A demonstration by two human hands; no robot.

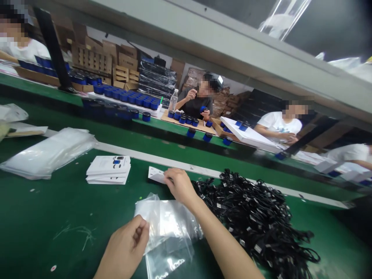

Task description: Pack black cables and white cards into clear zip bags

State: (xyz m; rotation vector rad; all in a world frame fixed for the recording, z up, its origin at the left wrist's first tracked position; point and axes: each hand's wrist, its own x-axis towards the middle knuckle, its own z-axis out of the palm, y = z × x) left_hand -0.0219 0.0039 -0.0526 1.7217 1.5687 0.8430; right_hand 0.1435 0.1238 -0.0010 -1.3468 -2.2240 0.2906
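My left hand (129, 244) is closed, pinching the edge of a clear plastic bag (168, 224) that lies on the green table near me. My right hand (178, 184) reaches further out, fingers closed on a small white card (155, 174) held just above the table. A stack of white printed leaflets (109, 169) lies to the left of the card. A large heap of coiled black cables (255, 217) sits right beside my right forearm.
A pile of clear bags (49, 153) lies at the left. A green conveyor belt (174, 147) runs across beyond a grey rail. Several blue round items (128, 97) sit on the far bench, where other people work.
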